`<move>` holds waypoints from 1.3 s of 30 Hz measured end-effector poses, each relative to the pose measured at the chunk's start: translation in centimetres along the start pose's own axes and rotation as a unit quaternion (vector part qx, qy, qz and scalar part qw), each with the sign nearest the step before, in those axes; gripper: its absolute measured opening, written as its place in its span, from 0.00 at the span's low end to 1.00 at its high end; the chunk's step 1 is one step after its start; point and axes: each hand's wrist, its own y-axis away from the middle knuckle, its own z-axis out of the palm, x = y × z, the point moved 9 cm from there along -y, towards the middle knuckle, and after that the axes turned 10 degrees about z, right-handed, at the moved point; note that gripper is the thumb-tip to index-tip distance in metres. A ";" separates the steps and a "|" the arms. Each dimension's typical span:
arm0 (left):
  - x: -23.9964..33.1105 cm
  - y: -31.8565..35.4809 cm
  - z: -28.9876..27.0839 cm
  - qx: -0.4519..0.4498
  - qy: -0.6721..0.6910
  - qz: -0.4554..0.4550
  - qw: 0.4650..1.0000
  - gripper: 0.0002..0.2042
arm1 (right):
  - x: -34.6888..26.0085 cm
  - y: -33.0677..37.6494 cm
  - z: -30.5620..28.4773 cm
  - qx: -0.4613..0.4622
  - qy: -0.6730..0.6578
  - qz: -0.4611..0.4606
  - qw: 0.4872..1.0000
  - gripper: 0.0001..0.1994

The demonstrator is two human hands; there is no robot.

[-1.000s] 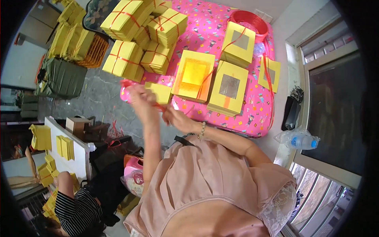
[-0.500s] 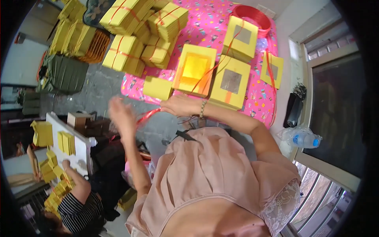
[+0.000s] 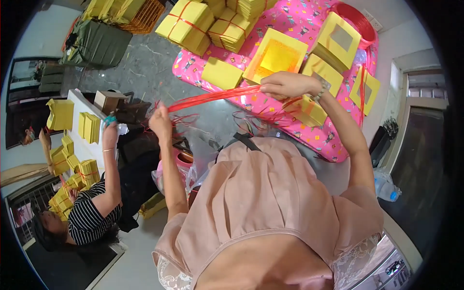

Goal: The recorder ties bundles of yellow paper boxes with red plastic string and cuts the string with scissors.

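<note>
A bundle of red plastic strapping ribbon [image 3: 212,99] is stretched between my two hands in front of the table. My left hand [image 3: 160,122] is closed round one end, with loose strands trailing beside it. At the other end my right hand [image 3: 285,85], a beaded bracelet at its wrist, grips the bundle; more thin strands hang below it. Just beyond the right hand lies a yellow stack with an orange-tinted centre [image 3: 277,57]. To its left is a small plain yellow piece [image 3: 222,73]. Windowed yellow stacks [image 3: 337,40] stand to its right, partly behind my hand.
A pink patterned cloth [image 3: 328,137] covers the table. Tied yellow stacks [image 3: 185,26] fill its far left, and a red ribbon coil [image 3: 355,21] sits far right. At left, a co-worker in a striped top [image 3: 89,216] works at a white table [image 3: 83,104]. A water bottle [image 3: 386,189] lies right.
My hands have moved apart, pulling the red ribbon bundle taut between them. The right hand went up and right over the table edge; the left has closed on its end. My view has shifted.
</note>
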 end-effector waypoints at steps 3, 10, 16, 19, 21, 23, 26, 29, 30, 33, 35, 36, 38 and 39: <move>4.2 1.0 3.5 -0.126 -0.114 0.169 0.971 0.16 | -0.7 0.1 -0.5 0.115 0.119 -0.098 0.981 0.20; 16.6 3.2 3.8 -0.115 0.169 0.156 0.966 0.10 | -5.5 -2.8 3.4 0.119 0.270 -0.021 0.955 0.14; 16.3 3.5 3.9 -0.133 0.197 0.148 0.960 0.10 | -7.2 -3.0 5.8 0.061 0.221 -0.081 0.970 0.15; 19.0 4.9 4.3 -0.107 0.224 0.237 0.939 0.10 | -8.4 -3.0 5.3 0.072 0.211 -0.060 0.973 0.14; 18.4 7.3 8.7 -0.334 0.301 0.050 0.892 0.09 | -7.2 -3.5 4.9 0.059 0.196 -0.043 0.978 0.14; 18.7 7.3 8.9 -0.266 0.398 0.016 0.878 0.11 | -6.3 -3.4 4.7 0.055 0.185 -0.089 0.977 0.14; 16.9 6.7 7.5 -0.185 0.276 0.024 0.943 0.16 | -5.3 -1.6 2.8 0.017 0.134 -0.074 0.988 0.16; 9.9 8.0 7.9 -0.153 0.208 -0.023 0.966 0.17 | -1.9 -0.3 0.8 -0.014 0.071 -0.027 0.997 0.17; 8.6 8.1 7.5 -0.131 0.205 -0.036 0.969 0.18 | -0.9 0.1 0.3 -0.020 0.049 -0.021 0.998 0.17; 7.6 9.3 8.9 -0.250 0.113 -0.027 0.961 0.13 | -0.2 0.3 -0.5 0.013 0.071 -0.018 0.997 0.16; 11.7 7.4 8.3 -0.185 0.118 0.105 0.970 0.10 | -0.9 -0.5 -0.2 0.064 0.163 -0.062 0.983 0.17; 15.2 6.3 7.0 -0.103 0.117 0.229 0.961 0.09 | -1.3 -0.9 0.3 0.064 0.175 -0.052 0.981 0.17; 18.1 5.5 8.2 -0.143 0.158 0.234 0.949 0.09 | -2.5 -2.3 1.7 0.065 0.204 -0.036 0.976 0.17; 20.0 5.2 8.9 -0.177 0.189 0.234 0.937 0.10 | -3.0 -2.9 2.3 0.068 0.220 -0.028 0.973 0.17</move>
